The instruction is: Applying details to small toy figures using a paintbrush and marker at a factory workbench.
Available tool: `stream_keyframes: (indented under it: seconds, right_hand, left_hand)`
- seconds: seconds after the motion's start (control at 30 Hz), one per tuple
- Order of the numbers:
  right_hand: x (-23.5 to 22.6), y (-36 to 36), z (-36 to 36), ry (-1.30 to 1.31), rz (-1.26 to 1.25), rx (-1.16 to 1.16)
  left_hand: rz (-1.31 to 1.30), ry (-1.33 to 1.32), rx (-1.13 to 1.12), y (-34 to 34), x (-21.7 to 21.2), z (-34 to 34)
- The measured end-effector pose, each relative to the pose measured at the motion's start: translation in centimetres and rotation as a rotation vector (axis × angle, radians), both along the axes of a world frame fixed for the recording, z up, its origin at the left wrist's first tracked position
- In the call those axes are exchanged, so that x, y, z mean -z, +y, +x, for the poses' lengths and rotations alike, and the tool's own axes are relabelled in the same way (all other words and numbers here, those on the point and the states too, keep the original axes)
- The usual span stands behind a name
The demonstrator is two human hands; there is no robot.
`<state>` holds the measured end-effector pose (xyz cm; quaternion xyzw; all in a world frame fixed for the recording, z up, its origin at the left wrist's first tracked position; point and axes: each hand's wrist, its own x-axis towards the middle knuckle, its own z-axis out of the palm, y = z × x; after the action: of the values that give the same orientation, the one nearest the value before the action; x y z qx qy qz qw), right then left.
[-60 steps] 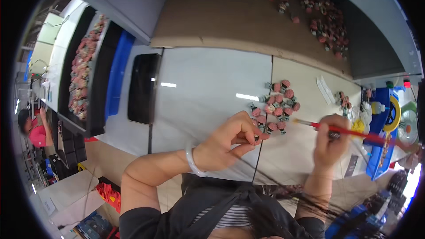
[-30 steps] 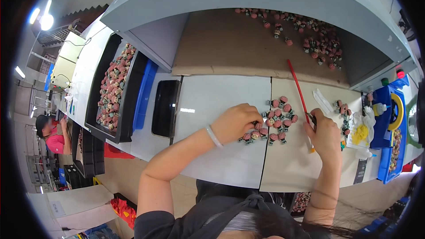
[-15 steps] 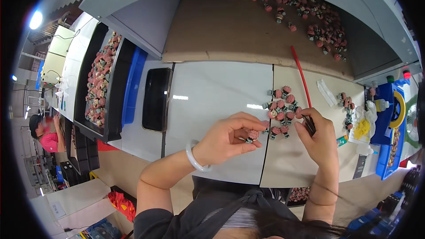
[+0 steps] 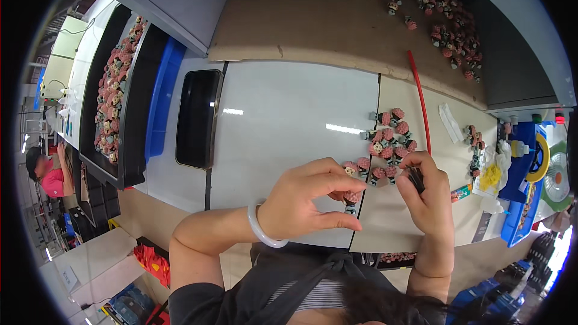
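Observation:
My left hand, a pale bangle at its wrist, has thumb and forefinger spread around a small figurine with a pink knobbly head and dark body. Whether its fingers touch the figurine is hard to tell. My right hand is closed on a brush, its dark bristles showing between thumb and fingers. A thin red handle runs from that hand towards the far board. Between and beyond my hands lies a cluster of similar figurines, several of them on their sides.
More figurines cover the brown board at the far right and fill a black tray on the left. A phone lies beside that tray. To the right are a short figurine row, a white strip and a blue bin.
My left thumb and forefinger have spread apart around the figurine, which now sits upright and lower. The right hand stays closed on the brush. The whole view has shifted slightly.

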<state>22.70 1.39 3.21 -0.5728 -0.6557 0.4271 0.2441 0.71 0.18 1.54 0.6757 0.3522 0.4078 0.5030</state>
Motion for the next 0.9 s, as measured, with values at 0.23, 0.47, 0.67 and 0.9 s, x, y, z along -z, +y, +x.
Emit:
stream_keyframes:
  seconds: [0.23,0.47,0.67,0.9]
  right_hand:
    - [0.5,-0.2,0.3,0.091,0.106,-0.098]
    - [1.3,-0.2,0.0,0.072,0.189,-0.198]
    - [1.4,-0.2,-0.2,0.105,0.215,-0.228]
    - [1.0,0.0,-0.8,0.119,0.287,-0.365]
  left_hand:
    - [-0.006,0.057,0.051,0.1,-0.2,-0.1]
    - [-0.347,-0.09,0.072,-0.5,-0.1,-0.1]
    - [-0.868,-0.496,0.082,0.2,0.0,0.2]
    - [-0.91,-0.547,0.175,-0.1,0.8,-0.3]
